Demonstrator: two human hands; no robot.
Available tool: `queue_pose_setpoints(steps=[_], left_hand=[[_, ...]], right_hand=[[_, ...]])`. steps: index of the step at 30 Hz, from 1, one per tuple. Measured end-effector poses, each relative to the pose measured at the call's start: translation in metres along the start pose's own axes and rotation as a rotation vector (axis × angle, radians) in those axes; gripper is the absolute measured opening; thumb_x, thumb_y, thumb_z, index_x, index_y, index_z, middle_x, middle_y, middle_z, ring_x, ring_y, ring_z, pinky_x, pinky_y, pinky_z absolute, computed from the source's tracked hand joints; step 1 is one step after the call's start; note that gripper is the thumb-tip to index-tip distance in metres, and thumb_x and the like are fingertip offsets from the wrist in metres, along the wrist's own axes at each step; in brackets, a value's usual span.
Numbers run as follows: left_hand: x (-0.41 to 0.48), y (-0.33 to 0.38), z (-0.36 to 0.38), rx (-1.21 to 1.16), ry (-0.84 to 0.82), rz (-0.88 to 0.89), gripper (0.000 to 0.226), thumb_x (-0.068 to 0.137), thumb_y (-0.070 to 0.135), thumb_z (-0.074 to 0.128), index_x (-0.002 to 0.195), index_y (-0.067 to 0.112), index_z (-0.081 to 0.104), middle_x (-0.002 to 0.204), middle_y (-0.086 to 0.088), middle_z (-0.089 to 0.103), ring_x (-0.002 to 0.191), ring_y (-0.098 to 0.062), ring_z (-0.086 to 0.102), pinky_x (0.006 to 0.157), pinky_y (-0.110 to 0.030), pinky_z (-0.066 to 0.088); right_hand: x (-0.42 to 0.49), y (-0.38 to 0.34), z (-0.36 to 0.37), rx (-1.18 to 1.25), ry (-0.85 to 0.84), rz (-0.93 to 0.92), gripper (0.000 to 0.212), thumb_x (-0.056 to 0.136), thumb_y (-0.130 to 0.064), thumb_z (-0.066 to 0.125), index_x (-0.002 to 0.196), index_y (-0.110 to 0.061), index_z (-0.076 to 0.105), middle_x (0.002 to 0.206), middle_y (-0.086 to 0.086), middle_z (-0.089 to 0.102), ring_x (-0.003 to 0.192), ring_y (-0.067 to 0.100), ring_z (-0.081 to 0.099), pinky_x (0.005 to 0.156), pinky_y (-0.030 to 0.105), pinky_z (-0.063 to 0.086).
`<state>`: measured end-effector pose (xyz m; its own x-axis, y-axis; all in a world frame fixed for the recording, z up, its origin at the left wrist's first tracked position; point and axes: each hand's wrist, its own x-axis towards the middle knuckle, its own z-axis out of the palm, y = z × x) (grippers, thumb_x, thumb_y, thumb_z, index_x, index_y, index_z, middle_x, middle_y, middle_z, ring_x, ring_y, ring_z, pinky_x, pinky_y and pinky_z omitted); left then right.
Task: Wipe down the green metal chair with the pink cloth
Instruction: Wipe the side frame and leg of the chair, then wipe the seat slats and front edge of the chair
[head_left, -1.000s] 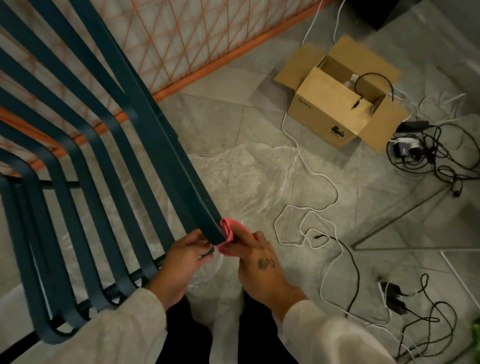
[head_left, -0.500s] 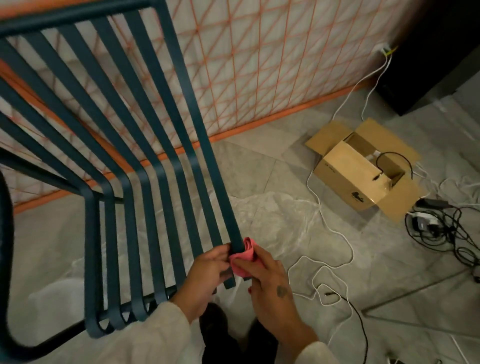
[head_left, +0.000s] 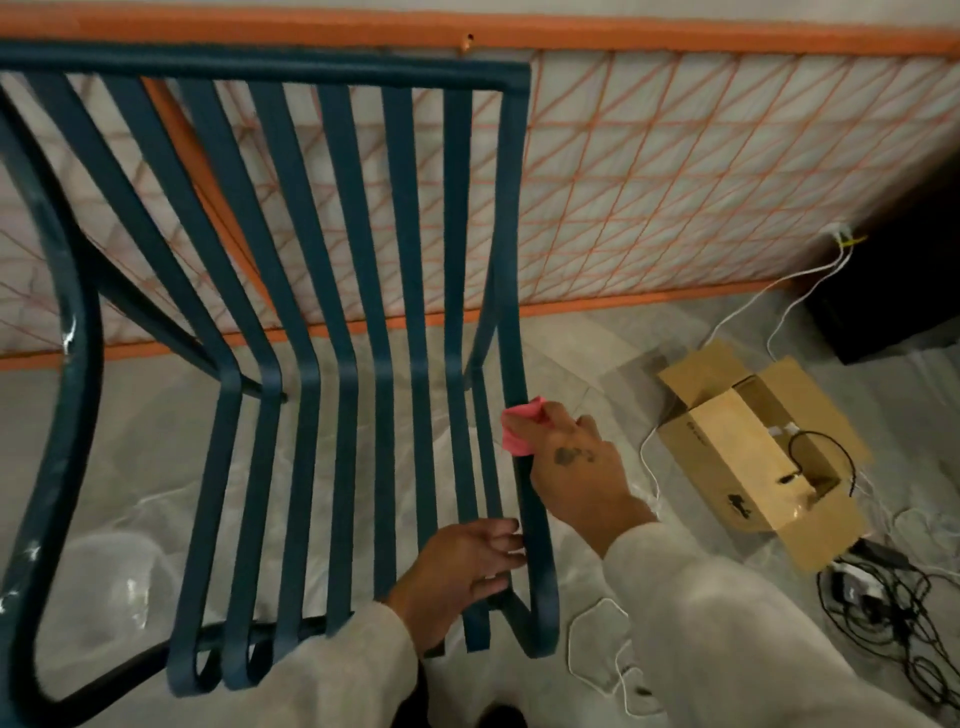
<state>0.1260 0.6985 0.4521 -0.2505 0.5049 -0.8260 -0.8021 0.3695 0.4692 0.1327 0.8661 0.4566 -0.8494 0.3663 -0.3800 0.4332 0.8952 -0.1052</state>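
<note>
The green metal chair (head_left: 343, 291) fills the left and middle of the head view, its slatted back and seat seen from above. My right hand (head_left: 574, 467) presses the pink cloth (head_left: 517, 423) against the rightmost slat, near the bend between seat and back. The cloth is bunched under my fingers, only partly visible. My left hand (head_left: 460, 569) grips the same outer slat lower down, near the seat's front curl, with fingers wrapped around it.
An open cardboard box (head_left: 748, 452) with a black cable sits on the floor to the right. White and black cables (head_left: 883, 618) lie tangled beside it. A wall panel with orange lattice (head_left: 675, 182) runs behind the chair. Clear plastic sheeting (head_left: 119, 571) covers the floor.
My right hand has slid the pink cloth up the rightmost slat, away from the left hand. My left hand stays gripping the slat's lower end. The view has tilted upward, showing the chair's back.
</note>
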Motion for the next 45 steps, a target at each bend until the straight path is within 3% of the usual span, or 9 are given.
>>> queue_pose_setpoints(steps=[5, 8, 11, 16, 19, 22, 27, 31, 45], left_hand=[[0.005, 0.013, -0.008, 0.041, 0.008, 0.039, 0.044, 0.091, -0.005, 0.048, 0.127, 0.018, 0.06, 0.124, 0.002, 0.065, 0.112, -0.014, 0.062, 0.091, -0.026, 0.05], [0.008, 0.019, -0.006, 0.098, 0.042, 0.098, 0.045, 0.092, -0.002, 0.047, 0.126, 0.023, 0.061, 0.122, 0.008, 0.067, 0.112, -0.009, 0.062, 0.097, -0.028, 0.049], [0.008, 0.024, 0.001, 0.162, 0.133, 0.187, 0.043, 0.095, 0.001, 0.044, 0.115, 0.032, 0.068, 0.117, 0.01, 0.07, 0.11, -0.005, 0.063, 0.099, -0.029, 0.048], [0.017, 0.03, 0.029, 0.311, 0.411, 0.355, 0.04, 0.096, 0.009, 0.049, 0.103, 0.044, 0.066, 0.104, 0.025, 0.069, 0.101, 0.009, 0.062, 0.098, -0.018, 0.047], [0.01, 0.036, 0.054, 0.367, 0.528, 0.363, 0.037, 0.095, 0.012, 0.052, 0.102, 0.046, 0.065, 0.099, 0.03, 0.068, 0.096, 0.012, 0.062, 0.088, -0.01, 0.046], [0.009, 0.04, 0.077, 0.356, 0.692, 0.373, 0.031, 0.095, 0.013, 0.056, 0.12, 0.027, 0.066, 0.118, 0.012, 0.068, 0.107, -0.001, 0.061, 0.103, -0.026, 0.045], [0.009, 0.048, 0.128, 0.333, 0.784, 0.423, 0.033, 0.091, 0.008, 0.06, 0.12, 0.024, 0.065, 0.108, 0.018, 0.063, 0.091, 0.013, 0.058, 0.084, 0.0, 0.039], [0.018, 0.032, 0.148, 0.2, 0.744, 0.358, 0.035, 0.091, 0.011, 0.061, 0.123, 0.022, 0.064, 0.121, 0.005, 0.066, 0.11, -0.009, 0.061, 0.099, -0.034, 0.05], [0.104, -0.049, 0.149, 0.032, 0.744, 0.131, 0.047, 0.088, 0.001, 0.052, 0.122, 0.032, 0.058, 0.125, 0.009, 0.056, 0.116, -0.008, 0.052, 0.098, -0.019, 0.036]], right_hand=[[0.01, -0.002, 0.005, 0.105, 0.017, -0.016, 0.052, 0.093, -0.016, 0.055, 0.142, -0.032, 0.044, 0.138, -0.002, 0.044, 0.108, 0.025, 0.052, 0.091, 0.034, 0.053], [-0.022, 0.004, 0.02, 0.445, 0.036, 0.042, 0.037, 0.096, -0.02, 0.046, 0.126, -0.038, 0.059, 0.128, -0.017, 0.05, 0.107, 0.006, 0.048, 0.083, 0.011, 0.041], [-0.052, 0.011, 0.02, 0.707, -0.04, -0.01, 0.043, 0.096, -0.013, 0.042, 0.121, -0.043, 0.062, 0.122, -0.015, 0.054, 0.105, 0.007, 0.053, 0.085, 0.023, 0.047], [-0.038, 0.046, 0.003, 1.199, -0.403, 0.173, 0.048, 0.101, -0.004, 0.042, 0.12, -0.041, 0.065, 0.084, -0.006, 0.074, 0.058, 0.014, 0.061, 0.057, 0.024, 0.053], [-0.03, 0.069, -0.015, 1.306, -0.51, 0.11, 0.063, 0.096, 0.007, 0.042, 0.121, -0.047, 0.063, 0.095, -0.006, 0.077, 0.062, 0.018, 0.061, 0.061, 0.029, 0.056], [-0.017, 0.092, -0.032, 1.302, -0.542, 0.086, 0.063, 0.091, 0.012, 0.045, 0.122, -0.04, 0.062, 0.101, 0.001, 0.072, 0.063, 0.021, 0.064, 0.062, 0.032, 0.058], [0.014, 0.126, -0.056, 1.243, -0.521, 0.034, 0.052, 0.092, 0.006, 0.055, 0.119, -0.038, 0.061, 0.102, 0.003, 0.071, 0.062, 0.018, 0.064, 0.061, 0.032, 0.055], [0.023, 0.132, -0.067, 1.161, -0.55, -0.02, 0.051, 0.092, 0.006, 0.056, 0.12, -0.036, 0.059, 0.098, -0.004, 0.072, 0.061, 0.012, 0.062, 0.057, 0.024, 0.053], [0.095, 0.159, 0.001, 0.945, -0.632, -0.005, 0.021, 0.09, -0.005, 0.067, 0.101, -0.021, 0.06, 0.08, 0.012, 0.065, 0.055, 0.02, 0.059, 0.053, 0.026, 0.054]])
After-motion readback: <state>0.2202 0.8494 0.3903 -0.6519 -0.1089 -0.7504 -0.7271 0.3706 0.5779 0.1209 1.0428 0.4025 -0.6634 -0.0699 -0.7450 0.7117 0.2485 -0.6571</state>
